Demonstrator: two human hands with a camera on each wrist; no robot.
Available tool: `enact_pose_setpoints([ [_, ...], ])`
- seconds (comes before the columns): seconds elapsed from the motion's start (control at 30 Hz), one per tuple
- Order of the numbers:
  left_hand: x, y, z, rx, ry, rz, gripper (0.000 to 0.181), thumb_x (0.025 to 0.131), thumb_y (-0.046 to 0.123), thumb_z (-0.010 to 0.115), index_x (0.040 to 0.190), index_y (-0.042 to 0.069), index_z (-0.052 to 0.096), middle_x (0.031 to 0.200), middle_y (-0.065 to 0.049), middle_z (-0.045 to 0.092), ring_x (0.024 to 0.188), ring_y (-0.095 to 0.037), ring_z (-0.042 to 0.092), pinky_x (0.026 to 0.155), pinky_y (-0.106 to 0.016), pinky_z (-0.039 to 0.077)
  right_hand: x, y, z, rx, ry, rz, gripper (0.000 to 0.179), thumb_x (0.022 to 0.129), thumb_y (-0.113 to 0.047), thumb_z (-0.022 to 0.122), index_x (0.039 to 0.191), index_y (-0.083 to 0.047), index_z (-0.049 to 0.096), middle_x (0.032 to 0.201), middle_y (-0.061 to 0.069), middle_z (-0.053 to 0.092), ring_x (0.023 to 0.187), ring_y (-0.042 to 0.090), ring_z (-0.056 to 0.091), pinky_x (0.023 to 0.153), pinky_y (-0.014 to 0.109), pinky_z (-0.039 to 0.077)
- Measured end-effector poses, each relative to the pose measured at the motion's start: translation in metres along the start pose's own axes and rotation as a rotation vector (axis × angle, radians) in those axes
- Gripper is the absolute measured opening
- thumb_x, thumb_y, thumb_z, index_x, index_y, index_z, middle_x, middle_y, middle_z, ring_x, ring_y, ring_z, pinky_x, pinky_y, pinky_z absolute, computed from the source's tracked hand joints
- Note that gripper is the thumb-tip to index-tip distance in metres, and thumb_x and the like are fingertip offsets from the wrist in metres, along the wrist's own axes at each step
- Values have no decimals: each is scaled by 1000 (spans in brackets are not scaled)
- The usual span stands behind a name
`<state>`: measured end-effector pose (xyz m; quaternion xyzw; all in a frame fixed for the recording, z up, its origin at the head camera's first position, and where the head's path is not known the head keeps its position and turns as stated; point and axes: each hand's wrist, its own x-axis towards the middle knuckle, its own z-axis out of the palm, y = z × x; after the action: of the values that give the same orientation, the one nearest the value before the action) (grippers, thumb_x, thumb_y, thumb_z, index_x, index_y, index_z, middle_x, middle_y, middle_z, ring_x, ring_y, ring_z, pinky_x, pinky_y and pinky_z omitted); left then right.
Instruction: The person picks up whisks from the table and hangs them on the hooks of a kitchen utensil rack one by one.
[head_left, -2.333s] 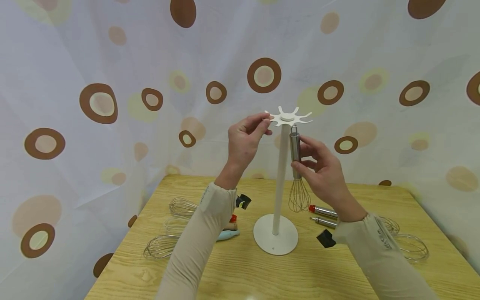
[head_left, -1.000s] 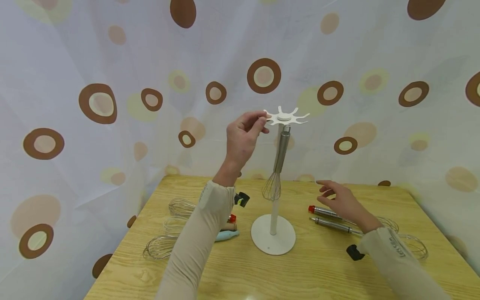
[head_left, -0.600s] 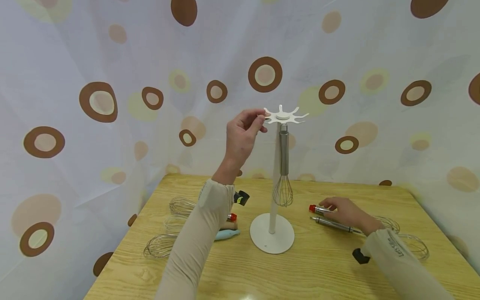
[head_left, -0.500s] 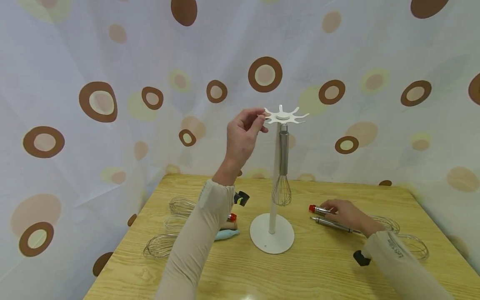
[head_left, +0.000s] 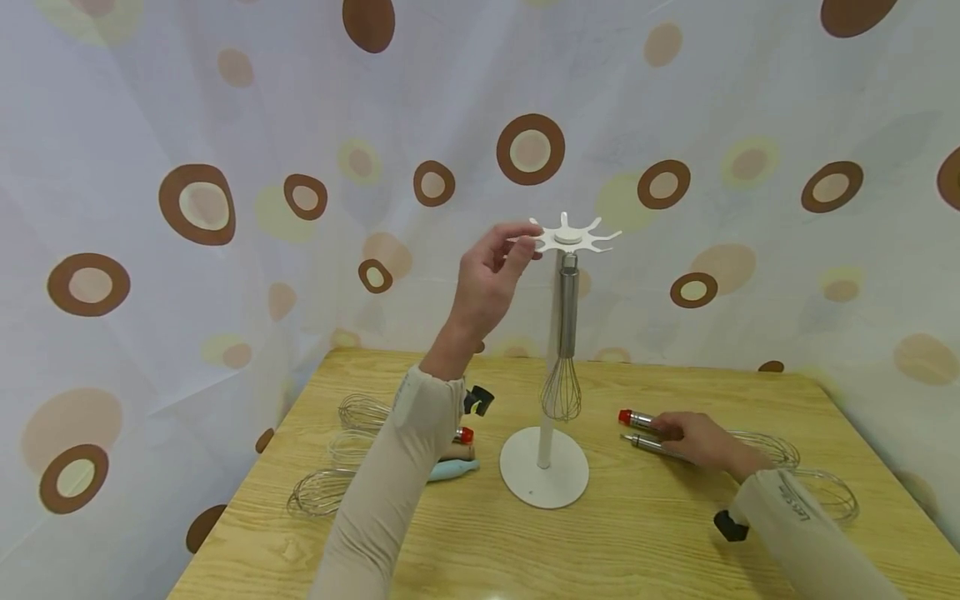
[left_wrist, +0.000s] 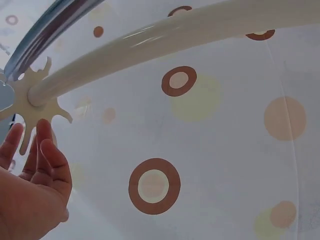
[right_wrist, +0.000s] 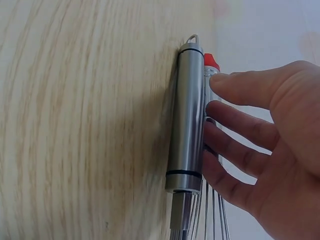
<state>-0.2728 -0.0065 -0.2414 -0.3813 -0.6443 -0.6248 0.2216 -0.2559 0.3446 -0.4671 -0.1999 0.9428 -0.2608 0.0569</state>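
My left hand [head_left: 487,275] is raised to the white stand's star-shaped top [head_left: 567,237], with thumb and fingers pinching one of its left prongs. From a front prong a steel-handled whisk [head_left: 569,312] hangs by its loop, close along the pole. In the left wrist view the left hand [left_wrist: 37,185] reaches up to the prongs from below. My right hand [head_left: 701,440] is low over two whisks lying on the right of the table. In the right wrist view its slightly bent fingers lie beside the plain steel-handled whisk [right_wrist: 187,115], overlapping the red-tipped whisk [right_wrist: 210,62].
The stand's round white base [head_left: 543,487] sits mid-table. Left of it lie several whisks, including a wire whisk [head_left: 322,493], a blue-handled whisk [head_left: 453,470] and a red-tipped one [head_left: 467,435], partly behind the left sleeve. A patterned curtain [head_left: 450,100] closes off the back.
The right hand has let go of the steel-handled whisk, which now hangs from the stand, and has come down to the whisks at right. The left hand has stayed at the prongs.
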Motion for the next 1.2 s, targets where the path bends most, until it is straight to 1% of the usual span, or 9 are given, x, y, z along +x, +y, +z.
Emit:
enact_pose_setpoints([
  [0.1,-1,1,1,29,27,7,20,93,9,61,110,-2,64,116,-11,60,95,-19,61,78,-31,49,0,1,1,3,-12,-4,31,88,-6,65,117,3,61,112,19,62,100,35,60,80,48,48],
  [0.13,-1,2,1,45,39,4,19,92,10,63,107,-1,66,116,-9,60,95,-17,61,77,-32,50,0,1,2,-1,-16,2,31,88,-6,64,117,3,61,112,19,62,101,35,59,81,48,48],
  [0.3,-2,4,4,91,88,-11,17,88,12,69,97,-1,71,113,-6,63,90,-11,61,71,-26,49,0,4,6,-29,-38,7,30,88,-4,63,118,3,61,114,21,61,102,37,59,81,48,49],
  [0.43,-2,6,7,94,118,-19,16,86,13,71,96,0,72,112,-6,63,89,-11,62,69,-23,48,0,5,8,-62,-40,1,28,88,0,62,116,-1,64,111,18,62,99,35,60,78,46,49],
  [0.57,-2,7,11,72,142,-47,17,86,13,71,95,0,72,114,-4,63,88,-12,63,71,-28,50,1,7,8,-89,-50,1,31,85,5,62,115,-2,65,109,18,63,98,34,60,75,45,49],
  [0.7,-1,7,14,37,159,-53,17,87,12,70,96,-2,71,116,-7,63,88,-15,64,75,-33,52,1,8,8,-117,-57,-7,34,83,7,62,115,-2,64,109,19,63,98,36,59,75,47,49],
  [0.93,-1,6,19,13,187,-56,17,87,6,68,99,-6,70,117,-14,62,87,-23,65,76,-27,52,1,9,10,-150,-58,-21,34,84,7,60,116,-3,64,108,18,63,97,34,60,75,46,49],
  [1.0,-1,10,20,19,190,-56,17,87,3,67,100,-7,69,117,-17,62,88,-26,65,76,-26,52,1,10,10,-150,-57,-30,34,83,7,60,116,-2,64,106,16,64,93,31,61,73,45,49],
  [1.2,-5,37,20,43,195,-58,15,88,-2,63,99,-12,66,116,-23,61,88,-29,65,75,-24,52,0,7,11,-149,-69,-41,34,83,10,58,115,0,63,98,12,64,89,31,62,72,46,50],
])
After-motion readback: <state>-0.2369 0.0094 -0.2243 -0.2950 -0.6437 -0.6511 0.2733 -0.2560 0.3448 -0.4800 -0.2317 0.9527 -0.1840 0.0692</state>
